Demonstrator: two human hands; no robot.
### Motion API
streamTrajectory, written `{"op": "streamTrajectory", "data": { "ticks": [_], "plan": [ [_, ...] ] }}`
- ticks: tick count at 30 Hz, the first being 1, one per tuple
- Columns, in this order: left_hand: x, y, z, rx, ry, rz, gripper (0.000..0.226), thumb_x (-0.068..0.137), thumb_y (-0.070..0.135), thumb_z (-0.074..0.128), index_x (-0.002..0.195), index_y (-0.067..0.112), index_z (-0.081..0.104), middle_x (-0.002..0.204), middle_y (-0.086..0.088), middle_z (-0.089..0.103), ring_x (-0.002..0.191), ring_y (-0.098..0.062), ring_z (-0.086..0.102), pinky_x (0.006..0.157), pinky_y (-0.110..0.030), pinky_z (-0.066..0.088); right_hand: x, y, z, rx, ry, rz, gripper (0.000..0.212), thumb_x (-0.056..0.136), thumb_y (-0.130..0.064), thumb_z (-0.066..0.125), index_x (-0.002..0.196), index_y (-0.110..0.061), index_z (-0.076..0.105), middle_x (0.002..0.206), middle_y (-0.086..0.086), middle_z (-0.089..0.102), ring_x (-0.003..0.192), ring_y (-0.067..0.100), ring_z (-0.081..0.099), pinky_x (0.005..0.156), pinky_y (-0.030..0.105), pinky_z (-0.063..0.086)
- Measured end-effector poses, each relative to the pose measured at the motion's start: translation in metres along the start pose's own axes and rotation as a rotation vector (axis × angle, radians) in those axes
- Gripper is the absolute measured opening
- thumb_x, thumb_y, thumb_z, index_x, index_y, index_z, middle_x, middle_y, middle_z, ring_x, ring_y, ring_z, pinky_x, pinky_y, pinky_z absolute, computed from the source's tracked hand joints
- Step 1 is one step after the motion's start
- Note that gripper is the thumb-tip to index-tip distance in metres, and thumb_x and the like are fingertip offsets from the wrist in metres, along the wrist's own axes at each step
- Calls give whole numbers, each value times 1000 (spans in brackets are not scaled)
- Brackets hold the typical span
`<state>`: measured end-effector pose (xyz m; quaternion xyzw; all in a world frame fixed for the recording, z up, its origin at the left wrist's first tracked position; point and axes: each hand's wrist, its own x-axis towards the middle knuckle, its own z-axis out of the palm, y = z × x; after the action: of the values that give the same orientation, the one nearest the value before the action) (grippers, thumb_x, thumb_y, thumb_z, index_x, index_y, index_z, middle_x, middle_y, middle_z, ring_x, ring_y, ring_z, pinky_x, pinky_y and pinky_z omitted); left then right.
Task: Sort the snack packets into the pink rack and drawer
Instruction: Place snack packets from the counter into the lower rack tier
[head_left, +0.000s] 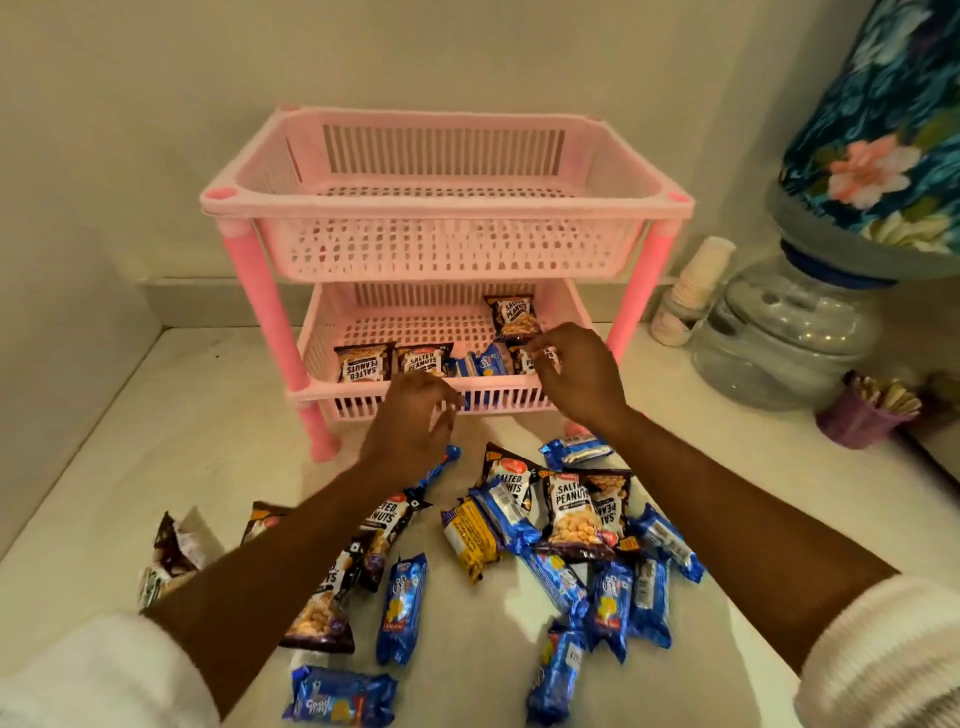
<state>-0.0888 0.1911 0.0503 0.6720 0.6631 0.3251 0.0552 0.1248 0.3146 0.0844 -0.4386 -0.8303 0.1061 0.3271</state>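
A pink two-tier rack (270, 317) stands against the wall; its upper basket (447, 208) holds nothing. The lower basket (363, 402) contains three visible black salted peanut packets (363, 362) and a blue biscuit packet (483, 364). My right hand (582, 376) reaches over the basket's front right and pinches another peanut packet (522, 361), mostly hidden by the fingers. My left hand (410, 423) hovers at the basket's front wall with loosely curled fingers and holds nothing. On the counter in front lies a pile of loose packets: peanuts (571, 512), blue biscuits (402, 608) and a yellow one (470, 540).
A water dispenser jar (789, 338) with a floral-covered bottle (878, 135) stands at the right. Beside it are a stack of paper cups (691, 291) and a purple cup of sticks (857, 421). Walls close off the left and back.
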Motion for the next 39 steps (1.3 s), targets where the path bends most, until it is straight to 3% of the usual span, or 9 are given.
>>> {"op": "streamTrajectory", "data": {
  "ticks": [3,9,15,18,26,30,33,36,39],
  "plan": [
    [-34,20,15,40,5,10,18,84,17,60,101,21,67,111,3,57,113,-16,44,94,-33,43,-43,0,-3,12,-29,17,14,88,-20,65,99,-22,74,101,-1,70,94,18,61,81,32,48],
    [-85,38,47,90,-238,-225,41,84,37,62,121,18,61,133,-7,52,127,-27,43,103,-35,39,-121,-5,9,-12,-221,-21,23,90,-25,64,112,-24,69,108,-6,64,99,14,60,83,29,50],
    [-102,47,64,235,-411,-269,60,69,49,59,119,16,59,112,-8,61,104,-30,58,87,-37,47,-145,-22,34,-21,-602,-79,62,86,-25,65,145,-22,45,146,7,40,130,28,48,102,39,48],
    [-108,52,69,236,-336,-295,57,70,37,64,121,12,59,110,-11,63,103,-32,58,86,-38,44,-150,-23,46,-98,-675,-121,69,84,-21,69,147,-21,40,146,12,38,123,33,51,98,42,50],
    [-116,72,56,171,-288,-418,59,67,20,79,120,13,55,116,-10,51,102,-30,56,84,-37,48,-161,-36,46,-205,-614,-142,62,79,-22,75,134,-21,48,132,12,46,111,35,56,86,44,54],
    [-119,73,44,130,-285,-438,61,70,23,80,124,19,53,121,-7,49,105,-27,56,87,-35,50,-166,-36,51,-100,-557,-99,49,77,-20,72,122,-20,56,125,9,49,106,32,58,80,41,56],
    [-118,73,37,-129,-145,-499,65,73,10,79,131,26,52,122,-7,47,102,-23,59,83,-32,55,-169,-35,51,77,-408,-39,35,80,-28,65,116,-27,61,117,0,57,104,20,56,82,32,52],
    [-116,67,31,-464,33,-482,56,76,20,78,126,34,57,121,-6,59,106,-21,63,91,-41,54,-168,-42,45,362,-230,193,23,86,-33,64,109,-31,63,106,-11,62,96,7,59,75,22,49],
    [-105,77,22,-754,110,-547,47,86,23,73,128,36,57,121,1,65,107,-16,66,85,-30,56,-157,-53,36,745,-105,648,13,90,-33,65,102,-29,61,100,-3,68,87,17,68,75,46,59]
  ]
}}
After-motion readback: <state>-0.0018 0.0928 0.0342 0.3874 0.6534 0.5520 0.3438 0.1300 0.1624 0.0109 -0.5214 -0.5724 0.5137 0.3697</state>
